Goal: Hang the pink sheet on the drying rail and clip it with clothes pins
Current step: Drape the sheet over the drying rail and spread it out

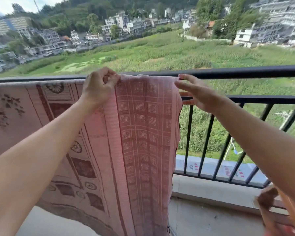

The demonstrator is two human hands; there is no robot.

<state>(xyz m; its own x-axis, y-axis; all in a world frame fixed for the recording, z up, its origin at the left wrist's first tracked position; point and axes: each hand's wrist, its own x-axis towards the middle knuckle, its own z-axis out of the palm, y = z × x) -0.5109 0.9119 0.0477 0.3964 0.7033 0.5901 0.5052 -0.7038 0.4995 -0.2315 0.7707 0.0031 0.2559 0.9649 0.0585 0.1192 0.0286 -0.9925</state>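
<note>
Laundry going up, pegging yet to come.
Nearest, the left hand [99, 87] is pinching the top fold of the soft pink woven patterned sheet [143, 125], which is draping over the black metal balcony rail [245, 72]. The right hand [194, 92] is reaching straight-fingered, gripping nothing, just beside the cloth's right edge. It is looking limp, light and ready to slide, so gripping along the fold at the rail is seeming wisest. Green fields [177, 53] are spreading beyond.

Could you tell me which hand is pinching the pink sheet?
The left hand pinches the pink patterned woven sheet at the top black metal rail; the right hand is open beside the sheet's edge.
</note>
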